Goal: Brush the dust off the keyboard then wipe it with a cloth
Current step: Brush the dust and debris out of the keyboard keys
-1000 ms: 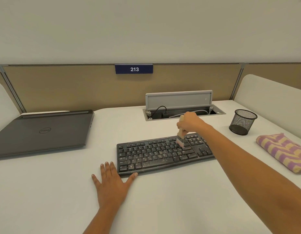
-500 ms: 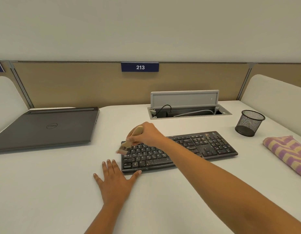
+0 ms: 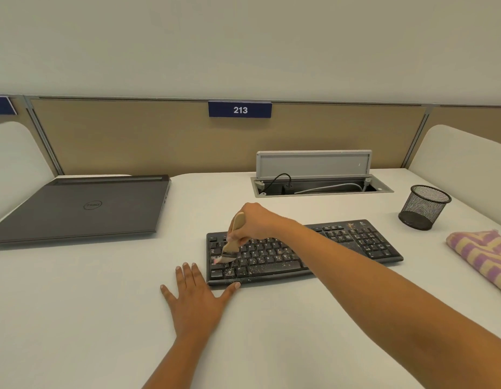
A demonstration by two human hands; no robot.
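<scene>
Right hand (image 3: 256, 223) grips the wooden handle of the brush (image 3: 231, 242), fingers curled round it. The bristles sit on the left-hand key columns of the black keyboard (image 3: 356, 240). Half a second ago they hung just past its far-left corner, and a second ago they were beside the number pad.

Left hand (image 3: 196, 297) is unchanged: flat on the table (image 3: 75, 304), fingers spread, thumb tip touching the keyboard's front edge. Pale specks lie on the keys (thickest along the lower rows).

The striped purple-and-yellow cloth (image 3: 485, 255) lies untouched at the table's right, with the mesh pen cup (image 3: 423, 207) behind it. The closed laptop (image 3: 83, 209) is at the left.
</scene>
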